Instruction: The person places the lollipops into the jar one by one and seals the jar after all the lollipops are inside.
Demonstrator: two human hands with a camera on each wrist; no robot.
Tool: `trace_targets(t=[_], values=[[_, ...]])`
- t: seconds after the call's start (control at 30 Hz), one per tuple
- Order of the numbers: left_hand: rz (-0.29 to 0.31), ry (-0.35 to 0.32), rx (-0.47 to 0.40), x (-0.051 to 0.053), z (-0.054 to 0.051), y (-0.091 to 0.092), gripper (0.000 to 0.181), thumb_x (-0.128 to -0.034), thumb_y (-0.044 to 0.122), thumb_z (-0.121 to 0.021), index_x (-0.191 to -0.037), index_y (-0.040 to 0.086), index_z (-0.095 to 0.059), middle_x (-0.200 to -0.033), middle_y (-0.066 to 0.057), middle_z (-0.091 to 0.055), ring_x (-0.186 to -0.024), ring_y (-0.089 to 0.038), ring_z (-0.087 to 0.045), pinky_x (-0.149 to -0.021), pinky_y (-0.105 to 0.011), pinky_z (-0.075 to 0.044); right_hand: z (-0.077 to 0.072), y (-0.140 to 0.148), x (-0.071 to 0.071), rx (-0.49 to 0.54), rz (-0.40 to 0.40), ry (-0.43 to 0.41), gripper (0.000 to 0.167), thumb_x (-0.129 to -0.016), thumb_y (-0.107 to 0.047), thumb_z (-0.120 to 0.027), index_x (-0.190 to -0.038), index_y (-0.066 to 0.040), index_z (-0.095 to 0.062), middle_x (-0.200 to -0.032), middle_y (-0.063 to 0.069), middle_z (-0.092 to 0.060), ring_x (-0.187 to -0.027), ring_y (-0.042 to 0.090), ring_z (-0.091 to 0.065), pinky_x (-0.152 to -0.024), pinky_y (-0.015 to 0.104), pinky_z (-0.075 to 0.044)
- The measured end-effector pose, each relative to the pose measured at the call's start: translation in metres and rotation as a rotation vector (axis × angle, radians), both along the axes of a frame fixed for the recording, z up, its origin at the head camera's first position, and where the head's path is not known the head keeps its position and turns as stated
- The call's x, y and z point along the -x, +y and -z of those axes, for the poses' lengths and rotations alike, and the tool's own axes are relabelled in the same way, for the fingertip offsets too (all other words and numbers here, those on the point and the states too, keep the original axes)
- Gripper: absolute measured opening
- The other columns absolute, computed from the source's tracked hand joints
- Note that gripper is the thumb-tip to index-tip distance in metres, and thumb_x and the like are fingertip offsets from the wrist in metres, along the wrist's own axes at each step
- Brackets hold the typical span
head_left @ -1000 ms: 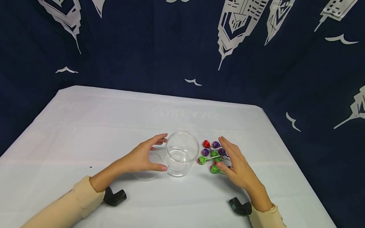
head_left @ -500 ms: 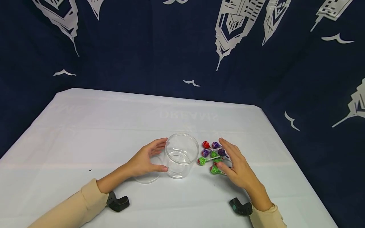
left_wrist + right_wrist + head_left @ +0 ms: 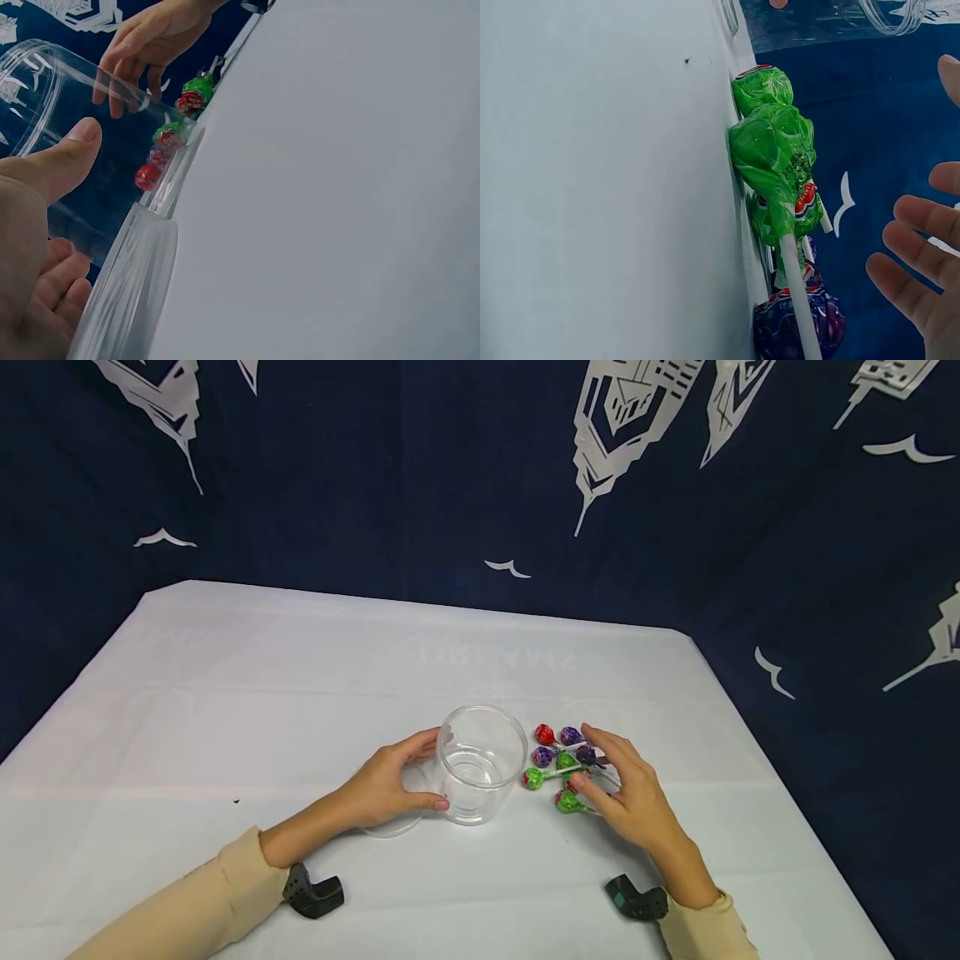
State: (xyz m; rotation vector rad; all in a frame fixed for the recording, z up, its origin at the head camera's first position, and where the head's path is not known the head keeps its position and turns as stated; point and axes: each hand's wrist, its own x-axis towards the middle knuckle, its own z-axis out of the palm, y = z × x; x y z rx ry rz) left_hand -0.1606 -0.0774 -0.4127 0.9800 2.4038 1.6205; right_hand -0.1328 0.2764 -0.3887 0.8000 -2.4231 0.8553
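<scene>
A clear, lidless plastic jar (image 3: 480,777) stands upright in the middle of the white table. My left hand (image 3: 386,785) grips its left side; in the left wrist view the thumb lies along the wall and the fingers are on the opposite side. A clear round lid (image 3: 393,827) lies left of the jar, partly hidden under that hand. Right of the jar is a loose bunch of wrapped lollipops (image 3: 567,762) in red, purple and green. My right hand (image 3: 633,793) hovers over their right side with fingers spread and nothing held; it hides some sticks.
A dark blue cloth (image 3: 375,485) with white building shapes hangs behind the table (image 3: 262,693). Black wrist cameras (image 3: 313,893) sit at both cuffs. A small dark speck (image 3: 236,802) lies on the left part of the tabletop.
My left hand has moved slightly right and closed onto the jar's side. The right hand has lowered its fingers a little over the lollipops. Jar and lollipops stay in place.
</scene>
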Motion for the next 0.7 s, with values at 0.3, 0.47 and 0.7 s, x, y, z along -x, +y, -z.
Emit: trace_targets(t=[0.3,0.47,0.7], values=[[-0.016,0.013,0.023,-0.001,0.001,0.001,0.089,-0.0734,0.022,-0.089,-0.148,0.005,-0.043,-0.139,-0.011,-0.056,-0.123,-0.028,-0.057,-0.105,-0.043,-0.044,0.0,0.004,-0.002,0.012,0.022,-0.001,0.061,-0.075,-0.002,-0.082,-0.131,-0.001,-0.06,-0.121,0.017,-0.065,-0.108,0.023,-0.061,-0.076,0.031,-0.053],[-0.02,0.014,0.025,-0.002,0.002,0.0,0.089,-0.0733,0.023,-0.089,-0.147,0.004,-0.044,-0.141,-0.008,-0.056,-0.122,-0.027,-0.058,-0.104,-0.043,-0.044,-0.002,0.011,-0.002,0.028,0.003,-0.01,0.046,-0.07,0.0,-0.083,-0.114,0.001,-0.069,-0.106,0.013,-0.07,-0.091,0.022,-0.064,-0.068,0.024,-0.051],[-0.019,0.035,0.019,-0.002,0.001,0.0,0.087,-0.0736,0.022,-0.089,-0.146,0.003,-0.045,-0.139,-0.011,-0.057,-0.12,-0.029,-0.06,-0.102,-0.045,-0.046,-0.005,0.022,-0.005,0.0,-0.028,-0.114,0.028,-0.069,-0.002,-0.085,-0.094,-0.008,-0.074,-0.083,0.001,-0.069,-0.069,0.017,-0.056,-0.056,0.027,-0.043]])
